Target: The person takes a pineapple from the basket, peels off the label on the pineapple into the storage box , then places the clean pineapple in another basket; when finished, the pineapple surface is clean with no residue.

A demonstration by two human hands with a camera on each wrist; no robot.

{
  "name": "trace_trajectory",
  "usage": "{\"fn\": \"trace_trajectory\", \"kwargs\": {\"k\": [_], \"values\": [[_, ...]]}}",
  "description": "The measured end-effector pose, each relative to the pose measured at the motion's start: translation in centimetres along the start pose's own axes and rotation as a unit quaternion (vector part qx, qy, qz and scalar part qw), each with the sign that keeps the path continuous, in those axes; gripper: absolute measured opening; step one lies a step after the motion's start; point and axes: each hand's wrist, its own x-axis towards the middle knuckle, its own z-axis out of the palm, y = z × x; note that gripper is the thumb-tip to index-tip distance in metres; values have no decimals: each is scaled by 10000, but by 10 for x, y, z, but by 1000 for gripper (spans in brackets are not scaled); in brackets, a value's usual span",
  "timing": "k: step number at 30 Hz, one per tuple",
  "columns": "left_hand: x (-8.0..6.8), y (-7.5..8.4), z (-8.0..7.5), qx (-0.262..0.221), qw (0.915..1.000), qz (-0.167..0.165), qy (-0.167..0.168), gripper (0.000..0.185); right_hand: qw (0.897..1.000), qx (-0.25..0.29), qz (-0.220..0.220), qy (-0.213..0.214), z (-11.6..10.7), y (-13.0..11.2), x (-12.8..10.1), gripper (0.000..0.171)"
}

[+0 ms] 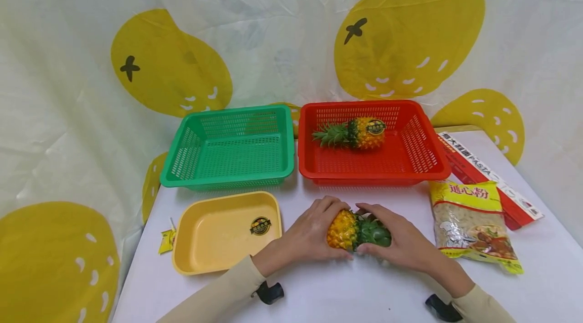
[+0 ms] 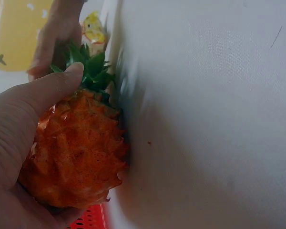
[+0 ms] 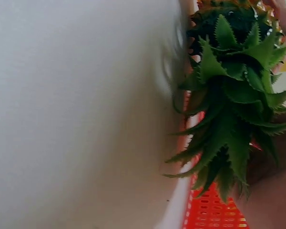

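Observation:
A small pineapple [image 1: 343,230] lies on its side close over the white table, its orange body to the left and its green leaf crown [image 3: 233,105] to the right. My left hand [image 1: 311,234] grips the body, thumb along its near side and fingers over the far side. My right hand [image 1: 401,239] holds the crown between thumb and fingers. In the left wrist view the spiky body [image 2: 81,148] fills the palm, with the thumb reaching up to the leaves. A second pineapple [image 1: 364,133] with a black round label lies in the red basket [image 1: 373,181].
Left of the red basket stands a green basket [image 1: 227,181]. A yellow tray [image 1: 218,242] bearing a black round sticker sits at front left, beside a small yellow wrapped candy [image 1: 167,240]. At right lie a bag of macaroni [image 1: 473,224] and a red pasta box [image 1: 519,209].

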Motion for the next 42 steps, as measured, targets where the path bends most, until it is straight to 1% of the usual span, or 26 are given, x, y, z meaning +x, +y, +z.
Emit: {"fn": "trace_trajectory", "kwargs": {"k": [4, 9, 11, 16, 22, 25, 27, 29, 33, 38, 42], "values": [[0, 0, 0, 15, 10000, -20, 6, 98, 9999, 54, -154, 34, -8, -1, 2, 82], [0, -1, 0, 67, 10000, 27, 21, 98, 9992, 113, -310, 215, -19, 2, 5, 86], [0, -1, 0, 111, 9999, 61, 40, 98, 9987, 70, -348, 363, -25, 3, 7, 88], [0, -1, 1, 50, 10000, 51, 31, 97, 9949, -38, -546, 844, -41, 7, 10, 90], [0, -2, 1, -4, 10000, 10, 29, 96, 9879, 54, -769, 1345, -60, 8, 13, 92], [0, -2, 2, -30, 10000, -8, 4, 96, 9830, -3, -825, 1642, -70, 10, 14, 92], [0, -2, 2, -52, 10000, -24, -20, 96, 9795, -62, -757, 1866, -77, 12, 16, 91], [0, -2, 1, -59, 10000, -35, -41, 96, 9757, -190, -598, 2097, -83, 17, 18, 90], [0, -2, 0, -206, 9997, -111, -88, 96, 9698, -278, -220, 2414, -94, 35, 27, 86], [0, -2, -2, -354, 9991, -177, -132, 96, 9655, -195, 138, 2593, -100, 64, 35, 81], [0, -3, 0, -378, 9991, -115, -138, 95, 9634, -117, 397, 2649, -100, 77, 35, 75]]}}
